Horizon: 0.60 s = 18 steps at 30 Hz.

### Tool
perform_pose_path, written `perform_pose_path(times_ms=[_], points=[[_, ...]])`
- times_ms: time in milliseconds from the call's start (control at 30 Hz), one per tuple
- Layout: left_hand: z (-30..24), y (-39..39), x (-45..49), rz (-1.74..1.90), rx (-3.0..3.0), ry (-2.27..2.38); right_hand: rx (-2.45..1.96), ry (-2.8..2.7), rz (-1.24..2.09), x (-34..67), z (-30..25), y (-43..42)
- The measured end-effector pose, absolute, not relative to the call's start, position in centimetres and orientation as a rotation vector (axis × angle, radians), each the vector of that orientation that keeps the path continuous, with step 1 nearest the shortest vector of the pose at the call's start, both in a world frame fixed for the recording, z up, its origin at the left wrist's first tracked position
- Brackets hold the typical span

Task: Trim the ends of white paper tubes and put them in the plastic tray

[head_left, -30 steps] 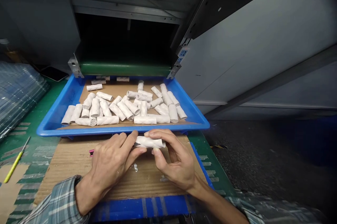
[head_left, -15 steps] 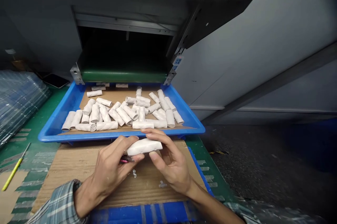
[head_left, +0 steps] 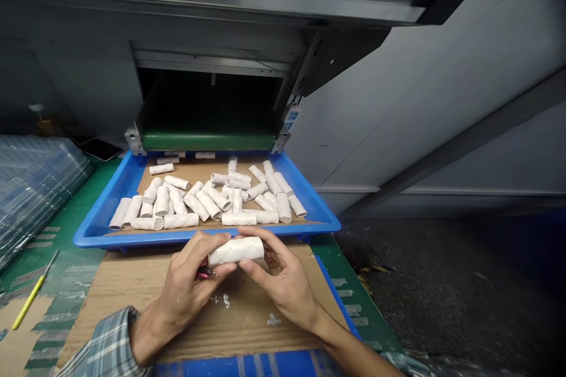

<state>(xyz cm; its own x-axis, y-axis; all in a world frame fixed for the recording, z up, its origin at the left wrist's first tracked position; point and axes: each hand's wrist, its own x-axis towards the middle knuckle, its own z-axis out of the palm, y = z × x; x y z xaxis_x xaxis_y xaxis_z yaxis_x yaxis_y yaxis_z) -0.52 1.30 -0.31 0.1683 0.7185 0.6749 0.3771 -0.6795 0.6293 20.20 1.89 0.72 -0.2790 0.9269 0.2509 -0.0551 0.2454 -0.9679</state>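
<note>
Below the green conveyor belt [head_left: 207,142], a blue tray [head_left: 207,239] is sitting, likely catching loose tubes [head_left: 181,221] | cardboard [head_left: 247,318] is lying before it, perhaps as a mat | your left hand [head_left: 188,274] and right hand [head_left: 287,288] are pinching one white tube [head_left: 236,251] above the cardboard, seemingly for steadiness | a pink-and-black tool [head_left: 204,271] is resting in your left hand

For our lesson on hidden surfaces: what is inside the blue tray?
The blue tray holds many white tubes over brown cardboard. Cardboard beneath the tubes, and parts of overlapped tubes, cannot be seen.
</note>
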Motion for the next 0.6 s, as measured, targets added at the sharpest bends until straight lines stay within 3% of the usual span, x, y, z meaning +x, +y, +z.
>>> perform_pose_path(times_ms=[433,600], points=[[-0.57,1.47,-0.54,1.487,1.942,1.023,-0.846,-1.521,1.150,20.03,0.53,2.11],[-0.55,1.60,-0.61,1.562,1.992,0.934,-0.841,-1.519,1.284,20.15,0.97,2.27]])
